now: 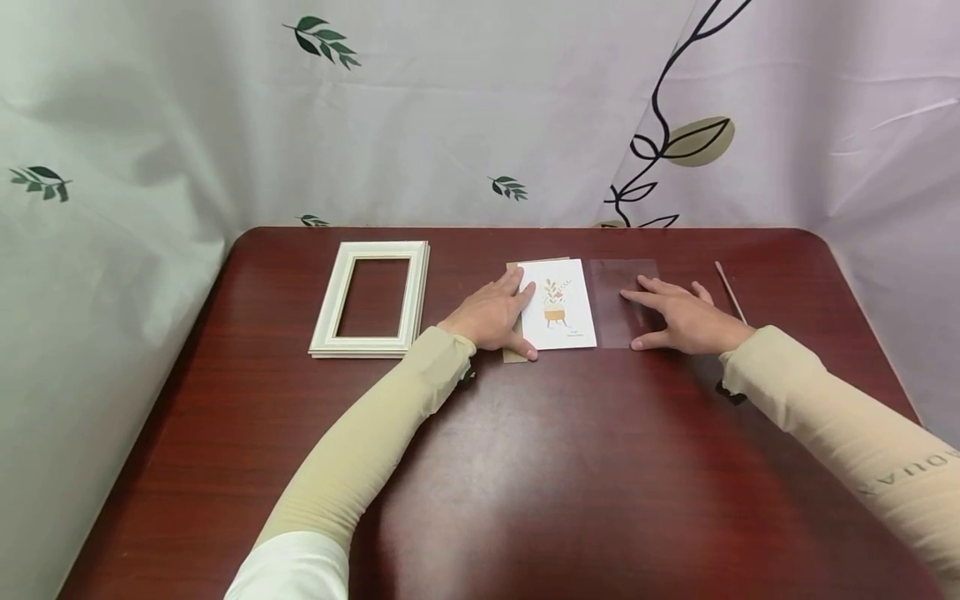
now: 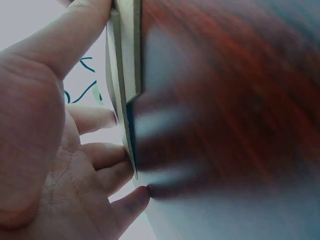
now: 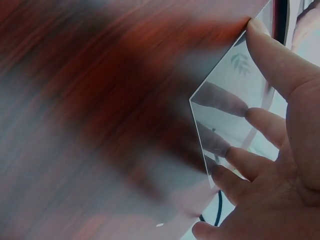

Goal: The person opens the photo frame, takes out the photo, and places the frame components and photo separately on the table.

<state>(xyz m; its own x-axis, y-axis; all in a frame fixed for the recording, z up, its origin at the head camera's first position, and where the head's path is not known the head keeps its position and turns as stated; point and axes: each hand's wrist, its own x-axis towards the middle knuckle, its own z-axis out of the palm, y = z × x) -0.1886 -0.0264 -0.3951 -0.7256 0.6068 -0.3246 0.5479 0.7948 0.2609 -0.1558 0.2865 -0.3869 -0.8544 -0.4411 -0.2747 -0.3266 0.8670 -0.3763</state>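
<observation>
My left hand (image 1: pixel 489 315) rests on the left edge of a white picture card (image 1: pixel 573 307) printed with a potted plant. Beneath the card, a brown backing board (image 1: pixel 514 357) peeks out at the left and top. In the left wrist view, thumb and fingertips touch the stacked edges (image 2: pixel 131 55). Just right of the card lies a clear rectangular sheet (image 1: pixel 609 304), flat on the table. My right hand (image 1: pixel 686 321) is spread over its right side, with thumb and fingertips touching it. The right wrist view shows fingers reflected in the clear sheet (image 3: pixel 225 100).
An empty cream picture frame (image 1: pixel 415 304) lies left of my left hand. Beyond my right hand, a thin pale stick (image 1: pixel 729 290) lies slanted on the dark red wooden table (image 1: pixel 540 467). A patterned white curtain (image 1: pixel 420 117) hangs behind the far edge.
</observation>
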